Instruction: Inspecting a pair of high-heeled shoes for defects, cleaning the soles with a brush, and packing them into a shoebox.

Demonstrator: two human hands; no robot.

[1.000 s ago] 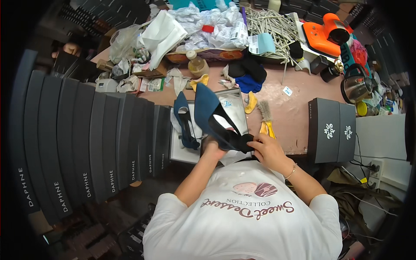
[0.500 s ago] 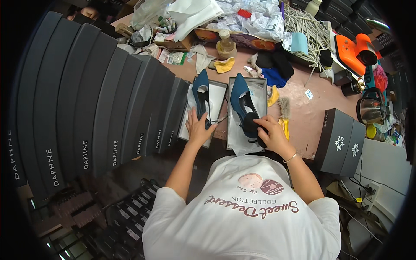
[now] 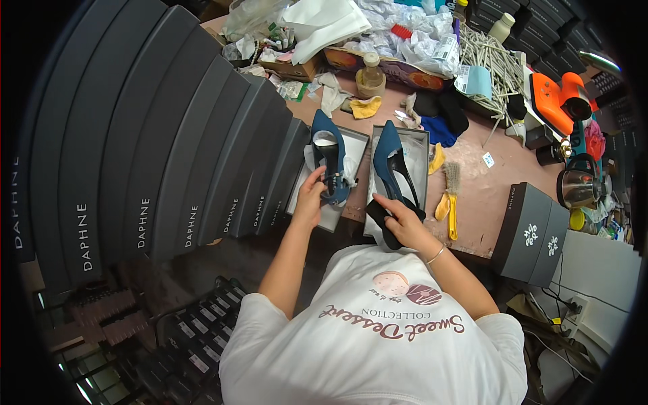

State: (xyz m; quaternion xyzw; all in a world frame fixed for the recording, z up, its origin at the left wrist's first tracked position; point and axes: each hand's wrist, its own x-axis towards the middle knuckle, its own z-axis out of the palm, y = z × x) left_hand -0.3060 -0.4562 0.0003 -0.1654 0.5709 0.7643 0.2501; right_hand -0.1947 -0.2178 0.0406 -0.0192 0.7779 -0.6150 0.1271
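A pair of dark blue pointed slingback shoes lies toes away from me over a pale shoe box. My left hand (image 3: 310,200) has its fingers at the strap and heel end of the left shoe (image 3: 325,129), which shows its insole and white paper inside. The right shoe (image 3: 385,152) rests over the grey-rimmed box half (image 3: 423,162). At its heel end, my right hand (image 3: 407,226) grips a soft black pad (image 3: 382,225), partly hidden under the fingers. The left box half (image 3: 329,217) sits beneath the left shoe.
Tall dark shoe boxes (image 3: 162,128) stand in a row at left. A yellow-handled brush (image 3: 452,209) and yellow cloth (image 3: 437,158) lie right of the shoes. Further off are a small bottle (image 3: 370,71), two dark boxes (image 3: 528,233) and a glass pot (image 3: 578,185).
My right hand and the black pad have moved toward me, down to the right shoe's heel end. The left shoe has turned to show its insole, and my left fingers have closed in at its strap.
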